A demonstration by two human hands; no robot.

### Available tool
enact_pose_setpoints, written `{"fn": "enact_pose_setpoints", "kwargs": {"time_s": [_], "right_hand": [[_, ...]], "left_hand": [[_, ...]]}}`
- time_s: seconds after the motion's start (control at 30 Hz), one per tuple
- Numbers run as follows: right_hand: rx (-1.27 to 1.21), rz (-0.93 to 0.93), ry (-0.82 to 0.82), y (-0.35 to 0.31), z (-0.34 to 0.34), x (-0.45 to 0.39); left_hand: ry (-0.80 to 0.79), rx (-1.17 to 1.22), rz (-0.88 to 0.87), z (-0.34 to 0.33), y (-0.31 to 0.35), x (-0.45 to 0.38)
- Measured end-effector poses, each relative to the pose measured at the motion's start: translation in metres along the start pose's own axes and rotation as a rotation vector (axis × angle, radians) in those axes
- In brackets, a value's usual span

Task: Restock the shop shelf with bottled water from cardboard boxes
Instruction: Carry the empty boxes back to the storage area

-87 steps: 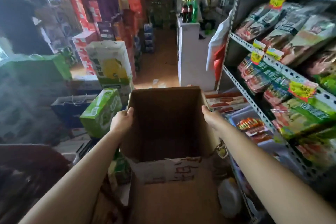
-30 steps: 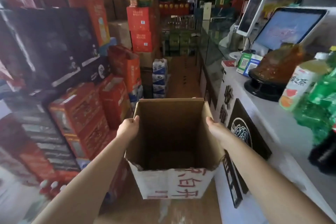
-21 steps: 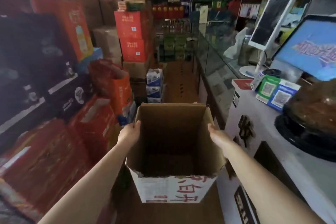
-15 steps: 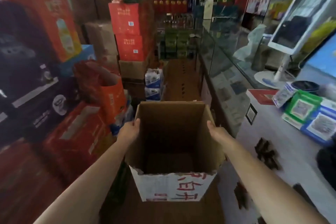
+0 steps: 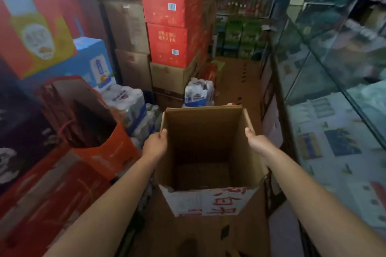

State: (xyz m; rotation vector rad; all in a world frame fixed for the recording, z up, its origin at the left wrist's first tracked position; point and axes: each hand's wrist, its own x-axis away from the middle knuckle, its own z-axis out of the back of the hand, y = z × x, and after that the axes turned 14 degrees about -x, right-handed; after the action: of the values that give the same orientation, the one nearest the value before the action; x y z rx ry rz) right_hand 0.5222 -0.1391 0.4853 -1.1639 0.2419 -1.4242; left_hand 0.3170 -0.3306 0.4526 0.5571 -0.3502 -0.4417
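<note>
I carry an open, empty cardboard box (image 5: 206, 148) in front of me, its white front flap printed with red characters. My left hand (image 5: 155, 145) grips the box's left wall, thumb over the rim. My right hand (image 5: 258, 142) grips the right wall the same way. Shrink-wrapped packs of bottled water (image 5: 127, 102) lie on the floor to the left of the box. Another wrapped pack (image 5: 198, 92) stands just beyond the box in the aisle.
Stacked red cartons (image 5: 171, 16) and brown cartons (image 5: 129, 33) line the left side. An open orange box (image 5: 89, 123) sits at left. A glass display counter (image 5: 325, 89) runs along the right. A narrow brown floor aisle (image 5: 238, 81) leads ahead.
I have walked from the snack shelf past the checkout counter and down the aisle, holding the empty box the same way. The water packs on the left are now close.
</note>
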Motion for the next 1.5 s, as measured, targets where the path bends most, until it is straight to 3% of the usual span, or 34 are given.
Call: {"fn": "enact_pose_setpoints", "kwargs": {"time_s": [0.5, 0.77, 0.93, 1.17, 1.33, 1.5], "right_hand": [[0.165, -0.01, -0.271, -0.165, -0.121, -0.32], [0.558, 0.179, -0.496, -0.204, -0.25, -0.471], [0.763, 0.263, -0.602, -0.194, -0.338, -0.557], [0.855, 0.327, -0.66, -0.151, -0.435, -0.651], [0.871, 0.283, -0.682, -0.116, -0.487, -0.691], [0.89, 0.373, -0.72, -0.086, -0.524, -0.722]], "left_hand": [[0.133, 0.146, 0.252, -0.068, 0.047, -0.279], [0.235, 0.224, 0.62, -0.159, -0.001, -0.373], [0.334, 0.302, 0.82, -0.235, -0.039, -0.418], [0.362, 0.47, 1.063, -0.342, -0.075, -0.465], [0.391, 0.48, 1.15, -0.397, -0.094, -0.489], [0.449, 0.536, 1.186, -0.433, -0.116, -0.506]]}}
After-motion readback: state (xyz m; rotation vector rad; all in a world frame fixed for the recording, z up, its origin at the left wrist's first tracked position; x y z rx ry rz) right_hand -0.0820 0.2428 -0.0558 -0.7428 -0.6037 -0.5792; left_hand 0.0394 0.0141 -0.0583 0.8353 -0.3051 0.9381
